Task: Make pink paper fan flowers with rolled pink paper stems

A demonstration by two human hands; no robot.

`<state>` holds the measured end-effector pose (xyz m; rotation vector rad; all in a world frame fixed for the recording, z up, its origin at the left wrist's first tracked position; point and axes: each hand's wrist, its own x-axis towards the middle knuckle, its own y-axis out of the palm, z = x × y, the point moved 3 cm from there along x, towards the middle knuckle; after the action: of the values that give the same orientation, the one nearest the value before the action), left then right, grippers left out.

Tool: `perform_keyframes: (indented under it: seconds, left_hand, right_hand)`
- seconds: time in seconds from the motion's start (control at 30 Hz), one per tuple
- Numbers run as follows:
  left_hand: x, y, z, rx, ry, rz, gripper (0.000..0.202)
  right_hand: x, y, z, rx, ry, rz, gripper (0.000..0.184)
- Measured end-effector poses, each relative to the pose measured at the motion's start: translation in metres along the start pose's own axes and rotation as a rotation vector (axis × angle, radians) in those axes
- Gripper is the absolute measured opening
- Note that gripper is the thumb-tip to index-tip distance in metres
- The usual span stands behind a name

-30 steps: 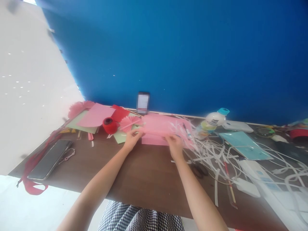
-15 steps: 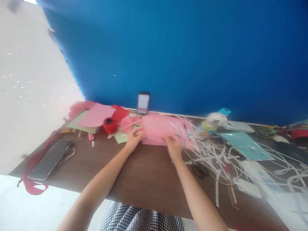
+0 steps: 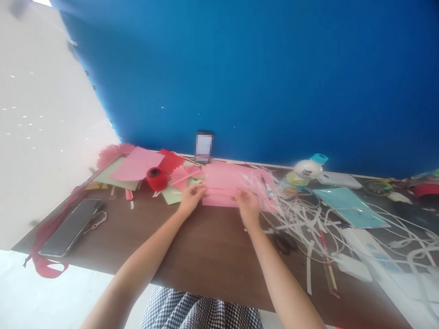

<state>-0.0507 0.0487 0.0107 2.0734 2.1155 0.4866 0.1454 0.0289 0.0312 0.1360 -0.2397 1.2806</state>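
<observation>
The pink sheet (image 3: pixel 224 174) lies flat on the table (image 3: pixel 202 251), and a narrow pink band (image 3: pixel 220 192) spans its near part; whether it is a fold or a separate strip, I cannot tell. The left hand (image 3: pixel 192 199) has the band's left end, thumb and forefinger seemingly pinched on it; the right hand (image 3: pixel 247 205) seems to pinch the other end, though blur softens the fingertips. Holding both ends probably keeps the band straight. Left of the sheet, the fan (image 3: pixel 185 176) sits close by the left hand. Right of it, paper strips (image 3: pixel 298 214) spill over its edge, crowding that side. Room for moving opens on the near side, over bare tabletop.
</observation>
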Motion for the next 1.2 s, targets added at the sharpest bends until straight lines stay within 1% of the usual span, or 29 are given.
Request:
perform_keyframes:
  seconds: [0.1, 0.27, 0.43, 0.53, 0.63, 0.7, 0.77, 0.87, 1.0, 1.2]
  left_hand:
    - [0.001, -0.002, 0.002, 0.016, -0.007, -0.031, 0.027]
    - [0.002, -0.003, 0.003, 0.029, -0.006, -0.013, 0.029]
    - [0.001, -0.002, -0.001, 0.057, 0.005, -0.012, 0.032]
    - [0.002, -0.003, -0.002, 0.115, 0.027, -0.003, 0.031]
    - [0.003, -0.005, -0.002, 0.254, 0.084, 0.016, 0.028]
    - [0.003, -0.005, -0.002, 0.396, 0.156, 0.061, 0.025]
    - [0.001, -0.003, -0.004, 0.518, 0.236, 0.135, 0.024]
    - [-0.002, 0.001, -0.007, 0.616, 0.325, 0.231, 0.026]
    - [-0.003, 0.005, -0.008, 0.676, 0.367, 0.296, 0.024]
    - [-0.006, 0.008, -0.007, 0.751, 0.391, 0.341, 0.024]
  right_hand:
    - [-0.001, 0.001, 0.004, -0.028, -0.016, -0.008, 0.026]
    - [-0.001, 0.000, 0.005, -0.057, -0.018, -0.038, 0.023]
    - [0.000, -0.001, 0.002, -0.057, -0.018, -0.040, 0.021]
    - [0.000, -0.001, 0.001, -0.081, -0.030, -0.033, 0.021]
    - [-0.001, -0.001, 0.003, -0.128, -0.073, -0.033, 0.020]
    - [-0.002, -0.001, 0.004, -0.173, -0.113, -0.023, 0.018]
    - [-0.003, 0.000, 0.006, -0.221, -0.142, 0.001, 0.018]
    - [-0.004, 0.002, 0.007, -0.271, -0.160, 0.031, 0.017]
    - [-0.004, 0.001, 0.008, -0.281, -0.175, 0.032, 0.016]
    - [-0.003, 0.001, 0.007, -0.251, -0.166, 0.046, 0.015]
